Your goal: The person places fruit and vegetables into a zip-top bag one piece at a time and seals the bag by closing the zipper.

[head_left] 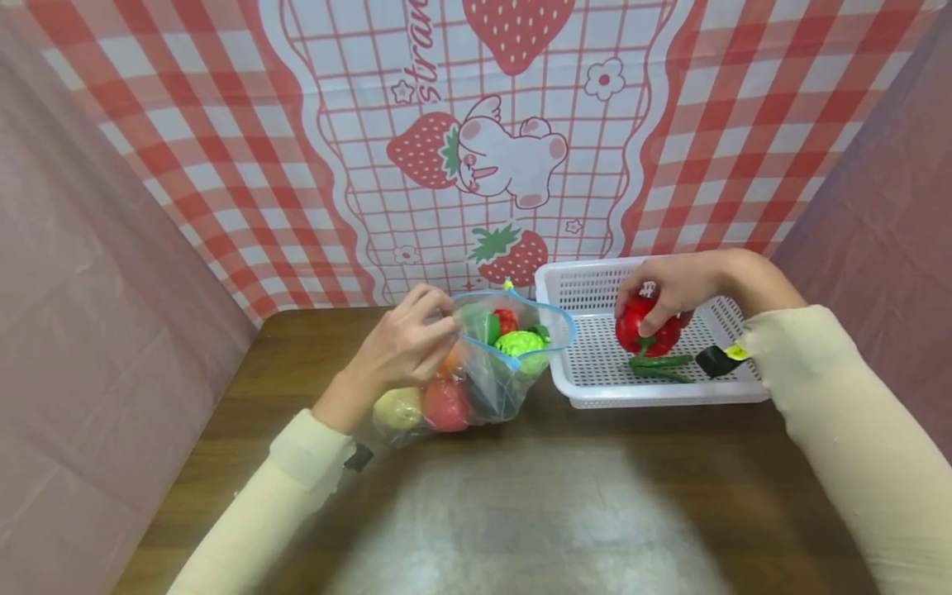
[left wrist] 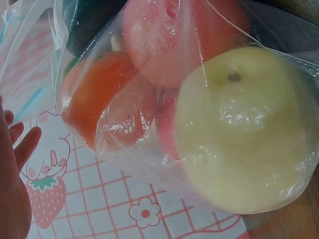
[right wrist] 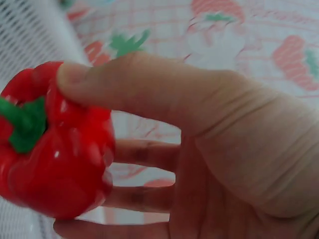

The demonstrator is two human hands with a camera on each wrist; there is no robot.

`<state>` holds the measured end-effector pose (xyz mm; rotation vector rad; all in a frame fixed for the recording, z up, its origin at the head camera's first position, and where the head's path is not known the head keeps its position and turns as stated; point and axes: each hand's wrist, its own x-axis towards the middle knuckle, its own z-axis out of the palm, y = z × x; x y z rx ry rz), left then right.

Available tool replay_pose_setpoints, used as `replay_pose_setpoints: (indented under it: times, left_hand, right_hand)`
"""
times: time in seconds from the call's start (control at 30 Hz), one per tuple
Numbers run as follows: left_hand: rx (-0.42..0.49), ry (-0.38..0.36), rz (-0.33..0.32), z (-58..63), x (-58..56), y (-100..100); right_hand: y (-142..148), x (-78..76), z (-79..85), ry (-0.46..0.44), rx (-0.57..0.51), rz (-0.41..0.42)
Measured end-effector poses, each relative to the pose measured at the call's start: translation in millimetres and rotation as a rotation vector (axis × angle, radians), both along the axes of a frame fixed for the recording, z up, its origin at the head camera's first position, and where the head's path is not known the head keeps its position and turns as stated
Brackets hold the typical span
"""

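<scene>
My right hand grips a red bell pepper with a green stem, thumb on one side and fingers on the other, over the white basket. Below it in the basket lie green chili peppers. At the left, my left hand pinches the edge of a clear zip bag with a blue rim. Through its plastic show a pale yellow fruit, a reddish round fruit, an orange piece and a bright green vegetable. The bag's mouth is spread toward the basket.
The wooden table extends in front of both the bag and the basket. Behind stands a red-and-white checked cloth with strawberry prints, and pink fabric hangs at both sides.
</scene>
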<state>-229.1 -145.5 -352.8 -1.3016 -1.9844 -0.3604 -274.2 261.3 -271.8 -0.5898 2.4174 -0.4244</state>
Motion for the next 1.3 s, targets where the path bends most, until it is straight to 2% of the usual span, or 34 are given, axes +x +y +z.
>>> replay_pose_setpoints:
  times: [0.17,0.33,0.47,0.67,0.87,1.0,1.1,1.3]
  left_hand:
    - [0.004,0.001,-0.005,0.1,0.2,0.7]
    - [-0.002,0.008,-0.002,0.9,0.1,1.3]
    - [-0.004,0.017,0.003,0.9,-0.3,1.3]
    - [0.002,0.025,-0.001,0.4,-1.2,2.1]
    - [0.006,0.02,0.002,1.2,-1.0,3.1]
    - [-0.003,0.013,0.012,1.4,-1.1,3.1]
    - [-0.009,0.011,0.013,0.5,-1.9,3.4]
    - [-0.01,0.009,0.013,0.4,-1.8,4.6]
  right_hand:
    - [-14.9,13.0,15.4,0.122,-0.166,0.035]
    - [-30.6,21.2,21.1,0.214,-0.305,0.078]
    - [-45.9,25.0,17.1,0.285,-0.438,0.115]
    - [-77.6,30.3,0.5,0.338,-0.589,0.104]
    - [-103.8,34.6,-18.0,0.321,-0.672,0.137]
    - [-113.1,35.8,-27.7,0.244,-0.701,0.176]
    - [-114.7,35.2,-30.6,0.197,-0.723,0.187]
    - [-112.1,35.2,-29.4,0.181,-0.712,0.211]
